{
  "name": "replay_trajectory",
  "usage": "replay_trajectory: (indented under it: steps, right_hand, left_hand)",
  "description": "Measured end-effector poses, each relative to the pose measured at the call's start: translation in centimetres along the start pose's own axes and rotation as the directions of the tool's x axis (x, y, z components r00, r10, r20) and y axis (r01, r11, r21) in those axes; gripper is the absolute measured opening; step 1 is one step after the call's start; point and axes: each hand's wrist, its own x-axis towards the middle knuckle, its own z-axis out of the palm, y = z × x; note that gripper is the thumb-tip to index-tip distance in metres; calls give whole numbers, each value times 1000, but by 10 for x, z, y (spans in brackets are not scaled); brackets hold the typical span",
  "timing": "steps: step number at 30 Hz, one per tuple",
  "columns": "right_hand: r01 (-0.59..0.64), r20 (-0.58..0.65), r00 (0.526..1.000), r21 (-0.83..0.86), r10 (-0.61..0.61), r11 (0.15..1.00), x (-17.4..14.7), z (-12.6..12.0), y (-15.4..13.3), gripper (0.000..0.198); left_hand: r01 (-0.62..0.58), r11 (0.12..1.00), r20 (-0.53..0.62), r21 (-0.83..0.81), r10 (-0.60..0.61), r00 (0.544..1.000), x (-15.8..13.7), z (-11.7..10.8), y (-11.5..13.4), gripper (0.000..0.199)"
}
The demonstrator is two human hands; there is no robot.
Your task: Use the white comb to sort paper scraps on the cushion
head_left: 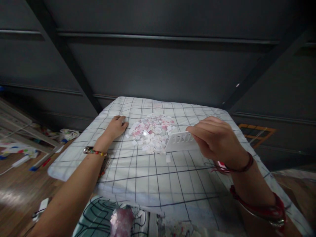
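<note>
A loose heap of small white and pink paper scraps (154, 135) lies in the middle of a white checked cloth (148, 174). My right hand (214, 140) grips a flat white plastic piece with slots (179, 141), whose left edge meets the heap's right side. One separate scrap (168, 159) sits just below that edge. To the left of the heap, my left hand (116, 126) rests on the cloth with its thumb apart from the fingers and nothing in it.
A dark panelled wall (153, 69) rises behind the cloth-covered surface. Nearer me are a pink plastic-wrapped bundle (121, 221) on green fabric and more scraps (182, 228) at the bottom edge. A pale frame (27, 128) stands on the wooden floor (14, 194) at left.
</note>
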Motion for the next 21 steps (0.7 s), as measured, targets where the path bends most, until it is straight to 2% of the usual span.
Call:
replay_trajectory:
  steps: [12, 17, 21]
  right_hand:
    - [-22, 48, 999, 121, 16, 992, -5, -5, 5, 22]
    - [-83, -10, 996, 86, 84, 993, -7, -7, 7, 23]
    - [-64, 26, 998, 72, 63, 995, -6, -4, 6, 24]
  left_hand:
    - [-2, 1000, -7, 3, 2, 1000, 0, 0, -1, 52]
    - [-11, 1000, -26, -15, 11, 1000, 1, 2, -4, 49]
    - [-19, 1000, -33, -20, 18, 999, 1, 2, -4, 48]
